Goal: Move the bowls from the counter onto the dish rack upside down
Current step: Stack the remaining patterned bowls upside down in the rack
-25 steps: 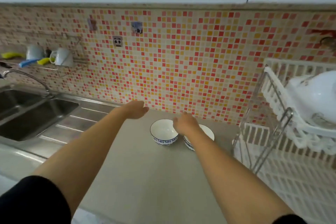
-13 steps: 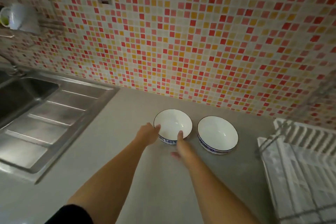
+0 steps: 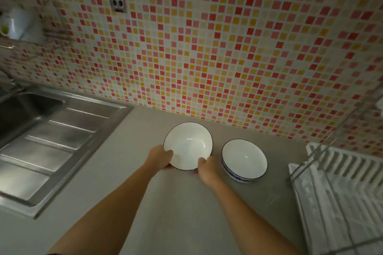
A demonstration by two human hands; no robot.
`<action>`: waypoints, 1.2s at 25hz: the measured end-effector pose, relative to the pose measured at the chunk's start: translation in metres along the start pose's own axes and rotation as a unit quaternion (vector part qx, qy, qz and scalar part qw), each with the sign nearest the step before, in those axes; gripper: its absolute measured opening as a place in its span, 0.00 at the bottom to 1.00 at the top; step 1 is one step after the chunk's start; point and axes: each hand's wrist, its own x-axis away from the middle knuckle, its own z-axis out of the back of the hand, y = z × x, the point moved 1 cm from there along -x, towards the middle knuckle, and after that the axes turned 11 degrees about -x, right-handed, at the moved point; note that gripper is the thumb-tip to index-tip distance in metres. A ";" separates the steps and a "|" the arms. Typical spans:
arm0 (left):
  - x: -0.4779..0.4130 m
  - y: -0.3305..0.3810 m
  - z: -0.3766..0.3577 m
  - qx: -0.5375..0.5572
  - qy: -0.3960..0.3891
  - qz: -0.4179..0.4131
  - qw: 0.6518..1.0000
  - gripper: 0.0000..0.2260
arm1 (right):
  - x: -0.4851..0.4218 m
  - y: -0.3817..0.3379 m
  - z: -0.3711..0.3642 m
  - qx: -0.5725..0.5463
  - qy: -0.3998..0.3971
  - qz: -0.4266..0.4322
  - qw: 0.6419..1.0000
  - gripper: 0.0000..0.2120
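Note:
Two white bowls with blue patterned sides are on the grey counter (image 3: 128,209) near the tiled wall. The left bowl (image 3: 189,144) is tilted toward me, its near rim lifted. My left hand (image 3: 160,156) grips its left rim and my right hand (image 3: 207,170) grips its near right rim. The right bowl (image 3: 244,158) stands upright on the counter just right of my right hand. The white dish rack (image 3: 339,188) sits at the right edge, only its lower tray in view.
A steel sink (image 3: 27,107) with a ribbed drainboard (image 3: 51,147) takes up the left. A wall socket (image 3: 117,3) sits on the mosaic tiles above. Mugs (image 3: 15,25) rest on a shelf at far left. The rack's metal frame (image 3: 317,151) rises by the tray.
Both hands have closed onto the left bowl's rim and tipped it up toward me. The camera has moved closer and looks further down.

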 end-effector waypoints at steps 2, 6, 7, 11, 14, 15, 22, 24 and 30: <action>0.022 0.009 0.022 0.003 -0.013 -0.025 1.000 0.17 | 0.019 -0.015 0.011 0.033 0.025 0.057 0.998 0.17; 0.069 0.031 0.059 -0.077 -0.002 -0.132 0.988 0.16 | 0.060 -0.048 0.045 0.169 0.046 0.185 0.967 0.22; 0.084 0.038 0.067 -0.095 0.007 -0.159 0.983 0.15 | 0.071 -0.056 0.055 0.203 0.048 0.219 0.953 0.24; 0.141 0.068 0.089 -0.106 0.038 -0.257 0.960 0.13 | 0.124 -0.083 0.095 0.311 0.057 0.345 0.884 0.28; 0.180 0.094 0.095 -0.137 0.071 -0.317 0.936 0.13 | 0.154 -0.097 0.129 0.257 0.098 0.386 0.881 0.27; 0.193 0.102 0.095 -0.146 0.082 -0.332 0.928 0.13 | 0.163 -0.101 0.140 0.239 0.105 0.400 0.879 0.27; 0.293 0.197 0.048 -0.162 0.206 -0.490 0.832 0.15 | 0.238 -0.126 0.272 0.232 0.238 0.487 0.807 0.29; 0.320 0.229 0.024 -0.126 0.224 -0.521 0.814 0.15 | 0.260 -0.126 0.316 0.225 0.279 0.512 0.780 0.30; 0.394 0.319 -0.072 -0.101 0.251 -0.615 0.741 0.16 | 0.288 -0.101 0.465 0.310 0.333 0.551 0.700 0.33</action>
